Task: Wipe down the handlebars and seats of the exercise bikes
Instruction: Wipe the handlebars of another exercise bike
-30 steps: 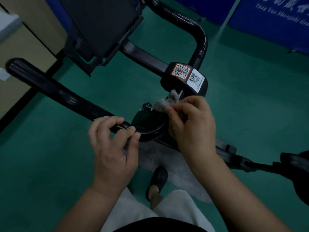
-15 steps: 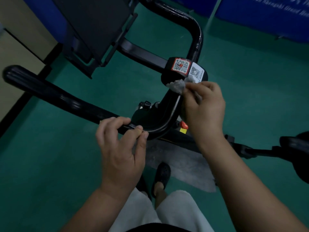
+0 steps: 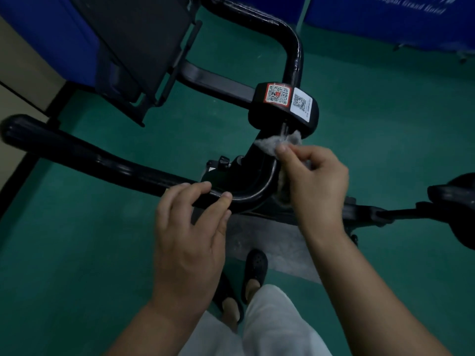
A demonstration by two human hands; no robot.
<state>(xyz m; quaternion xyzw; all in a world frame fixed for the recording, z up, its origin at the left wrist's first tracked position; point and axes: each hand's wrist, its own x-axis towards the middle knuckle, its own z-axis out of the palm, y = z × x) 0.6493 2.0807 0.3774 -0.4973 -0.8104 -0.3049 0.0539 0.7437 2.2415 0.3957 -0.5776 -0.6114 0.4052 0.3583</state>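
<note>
Okay, my right hand (image 3: pixel 316 176) pinches the soft, limp rag (image 3: pixel 276 143) against the rigid, slick black handlebar (image 3: pixel 259 194) bend under the QR-stickered clamp (image 3: pixel 282 104). My left hand (image 3: pixel 190 227) rests loose-fingered on the bar; best hold is bunching the rag around the tube.

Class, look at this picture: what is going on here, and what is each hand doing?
A person is cleaning an exercise bike. The right hand pinches a grey cloth against the black handlebar, just below the block with the QR stickers. The left hand rests its fingers on the same bar, steadying it. The seat, at the right edge, is untouched.
</note>
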